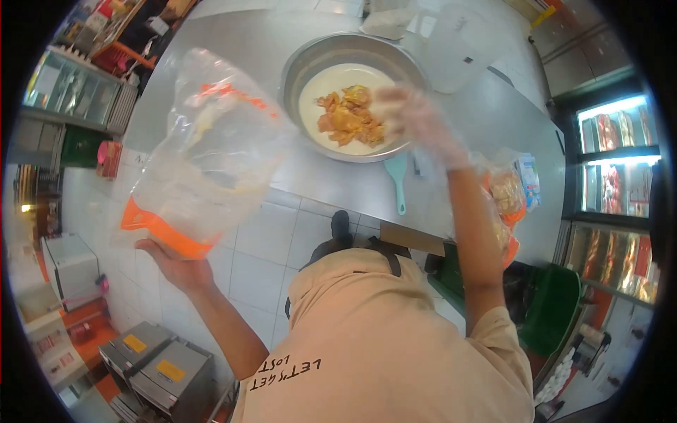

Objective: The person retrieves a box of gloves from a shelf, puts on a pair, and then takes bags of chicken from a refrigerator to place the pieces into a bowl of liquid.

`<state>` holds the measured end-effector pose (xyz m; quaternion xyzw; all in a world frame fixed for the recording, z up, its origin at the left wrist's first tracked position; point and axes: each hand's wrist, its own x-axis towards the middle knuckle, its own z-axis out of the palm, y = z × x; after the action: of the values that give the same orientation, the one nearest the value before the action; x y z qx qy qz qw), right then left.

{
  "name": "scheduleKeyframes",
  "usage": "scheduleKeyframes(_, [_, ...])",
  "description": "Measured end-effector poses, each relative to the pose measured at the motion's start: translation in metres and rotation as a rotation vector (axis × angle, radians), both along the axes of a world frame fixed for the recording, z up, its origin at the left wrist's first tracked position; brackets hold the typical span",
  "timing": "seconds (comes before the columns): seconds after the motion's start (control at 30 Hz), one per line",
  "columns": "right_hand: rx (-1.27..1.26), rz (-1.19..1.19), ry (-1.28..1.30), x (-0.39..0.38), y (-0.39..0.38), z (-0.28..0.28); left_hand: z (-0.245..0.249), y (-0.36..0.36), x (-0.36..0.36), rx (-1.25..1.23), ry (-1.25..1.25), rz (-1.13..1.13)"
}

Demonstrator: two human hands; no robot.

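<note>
Head view: chicken pieces [345,116] lie at nine o'clock of the gloved right hand [412,116], its grip too blurred to tell; left hand [176,264] clutches a plastic bag [211,148].

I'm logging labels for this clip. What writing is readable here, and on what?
"LET'S GET LOST": beige shirt, upside down in view.
Orange print on the plastic bag: blurred, unreadable.
Yellow labels on the grey boxes: too small.
Print on the carton: blurred.

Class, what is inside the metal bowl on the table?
The metal bowl holds a pale liquid with orange-brown food pieces piled in it. The gloved right hand covers the pile's right edge; anything beneath the liquid is hidden.
</note>
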<state>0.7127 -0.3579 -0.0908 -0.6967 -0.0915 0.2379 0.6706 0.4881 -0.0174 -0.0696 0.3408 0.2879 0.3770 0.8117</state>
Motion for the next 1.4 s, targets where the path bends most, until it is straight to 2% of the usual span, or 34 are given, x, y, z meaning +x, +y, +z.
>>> scheduleKeyframes(0.03, [-0.044, 0.045, 0.069, -0.021, -0.002, -0.004, 0.0, -0.021, 0.013, 0.004, -0.006, -0.028])
scheduleKeyframes(0.1, [0.206, 0.147, 0.219, -0.061, -0.015, -0.015, -0.003, -0.058, 0.035, -0.055, -0.045, -0.233])
scheduleKeyframes(0.13, [0.215, 0.109, 0.209, -0.081, -0.031, -0.032, -0.017, -0.075, 0.045, 0.008, -0.014, -0.354])
scheduleKeyframes(0.17, [0.504, -0.051, 0.219, -0.102, -0.053, -0.056, -0.03, -0.102, 0.057, 0.172, 0.075, -0.437])
scheduleKeyframes(0.2, [0.791, -0.217, 0.214, -0.116, -0.072, -0.066, -0.045, -0.125, 0.066, 0.519, 0.264, -0.482])
scheduleKeyframes(0.23, [0.792, -0.265, 0.186, -0.125, -0.093, -0.06, -0.027, -0.17, 0.078, 0.6, 0.251, -0.581])
scheduleKeyframes(0.27, [0.652, -0.427, 0.102, -0.133, -0.115, -0.045, -0.037, -0.182, 0.086, 0.597, 0.218, -0.64])
scheduleKeyframes(0.33, [0.34, -0.791, -0.041, -0.163, -0.161, -0.005, -0.066, -0.205, 0.102, 0.742, 0.233, -1.264])
scheduleKeyframes(0.37, [0.172, -0.981, -0.092, -0.183, -0.184, 0.011, -0.051, -0.245, 0.107, 0.707, 0.139, -1.355])
scheduleKeyframes(0.4, [-0.004, -1.169, -0.128, -0.205, -0.206, 0.019, -0.056, -0.272, 0.109, 0.7, 0.1, -1.451])
scheduleKeyframes(0.43, [-0.861, -1.17, -0.386, -0.238, -0.238, 0.023, -0.063, -0.291, 0.107, 0.688, 0.151, -1.504])
scheduleKeyframes(0.47, [-1.728, -0.965, -0.557, -0.277, -0.273, 0.028, -0.068, -0.307, 0.105, 0.682, 0.212, -1.548])
scheduleKeyframes(0.53, [-1.997, -1.089, -0.515, -0.34, -0.322, 0.053, -0.075, -0.335, 0.1, 0.714, 0.186, -1.666])
scheduleKeyframes(0.57, [-1.285, -1.544, -0.486, -0.357, -0.334, 0.068, -0.081, -0.348, 0.097, 0.704, 0.217, -1.726])
scheduleKeyframes(0.6, [-0.5, -1.83, -0.442, -0.372, -0.345, 0.076, -0.087, -0.359, 0.094, 0.695, 0.253, -1.775])
scheduleKeyframes(0.63, [-0.509, -1.85, -0.429, -0.389, -0.359, 0.075, -0.1, -0.368, 0.093, 0.643, 0.251, -1.814])
scheduleKeyframes(0.7, [-0.812, -1.776, -0.325, -0.42, -0.384, 0.072, -0.101, -0.39, 0.087, 0.663, 0.261, -1.87])
scheduleKeyframes(0.73, [-0.813, -1.786, -0.313, -0.428, -0.394, 0.06, -0.101, -0.399, 0.085, 0.678, 0.266, -1.905])
scheduleKeyframes(0.8, [-1.237, -1.804, -0.077, -0.447, -0.423, 0.007, -0.101, -0.417, 0.076, 0.689, 0.274, -1.933])
scheduleKeyframes(0.87, [-1.277, -1.418, 0.247, -0.469, -0.469, -0.076, -0.098, -0.43, 0.069, 0.668, 0.27, -1.951])
scheduleKeyframes(0.9, [-1.26, -1.403, 0.248, -0.454, -0.461, -0.071, -0.097, -0.431, 0.069, 0.697, 0.278, -1.956])
scheduleKeyframes(0.97, [-1.229, -1.231, 0.495, -0.401, -0.43, -0.05, -0.096, -0.43, 0.066, 0.735, 0.284, -1.891])
scheduleKeyframes(1.0, [-1.318, -1.356, 0.113, -0.388, -0.415, -0.068, -0.098, -0.428, 0.065, 0.762, 0.272, -1.847])
scheduleKeyframes(1.07, [-1.383, -1.279, -0.153, -0.356, -0.394, -0.091, -0.106, -0.416, 0.066, 0.771, 0.333, -1.781])
scheduleKeyframes(1.13, [-1.062, -1.093, -0.143, -0.313, -0.372, -0.089, -0.116, -0.404, 0.068, 0.784, 0.437, -1.721])
scheduleKeyframes(1.2, [-0.968, -0.927, -0.168, -0.262, -0.348, -0.075, -0.123, -0.397, 0.065, 0.747, 0.527, -1.654])
scheduleKeyframes(1.23, [-0.953, -0.91, -0.179, -0.248, -0.34, -0.079, -0.133, -0.397, 0.062, 0.835, 0.549, -1.559])
scheduleKeyframes(1.3, [-1.027, -0.724, -0.491, -0.228, -0.325, -0.095, -0.159, -0.388, 0.066, 0.957, 0.585, -1.451])
scheduleKeyframes(1.37, [-1.024, -0.672, -0.438, -0.204, -0.323, -0.115, -0.165, -0.401, 0.073, 1.012, 0.678, -1.413])
scheduleKeyframes(1.4, [-1.04, -0.631, -0.381, -0.195, -0.322, -0.119, -0.187, -0.407, 0.077, 1.076, 0.612, -1.358])
